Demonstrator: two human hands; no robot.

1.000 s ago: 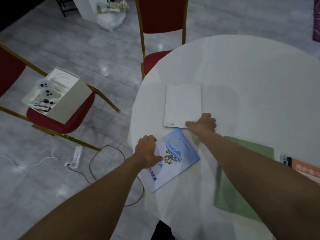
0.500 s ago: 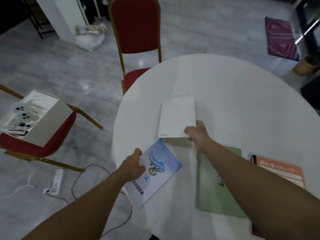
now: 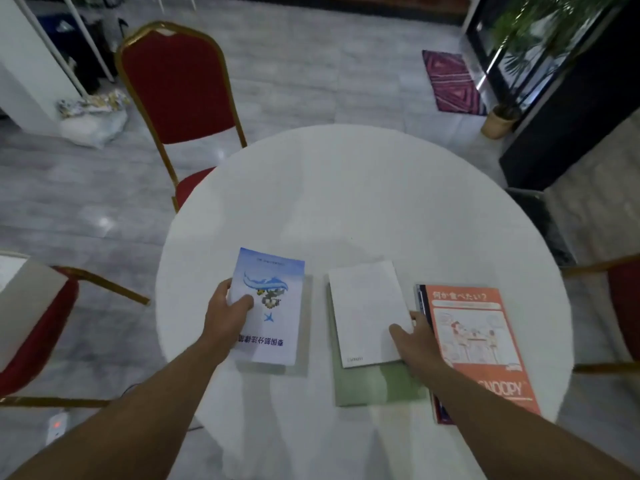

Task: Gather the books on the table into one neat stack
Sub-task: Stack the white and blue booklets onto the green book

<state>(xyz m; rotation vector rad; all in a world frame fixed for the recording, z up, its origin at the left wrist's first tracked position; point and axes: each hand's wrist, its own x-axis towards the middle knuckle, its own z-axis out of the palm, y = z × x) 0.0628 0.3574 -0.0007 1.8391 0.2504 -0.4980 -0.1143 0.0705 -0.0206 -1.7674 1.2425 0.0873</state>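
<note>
Grey marble floor (image 3: 311,64), red gilt-framed chair (image 3: 180,88), purple rug (image 3: 450,81), potted plant (image 3: 502,116) — dim light.

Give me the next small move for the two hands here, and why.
Probably carry the blue book, gripped in the left hand, across and lay it on the white book. The right hand holds that white book on the green book, so a pile has already begun there, and the orange book lies right beside it.
</note>
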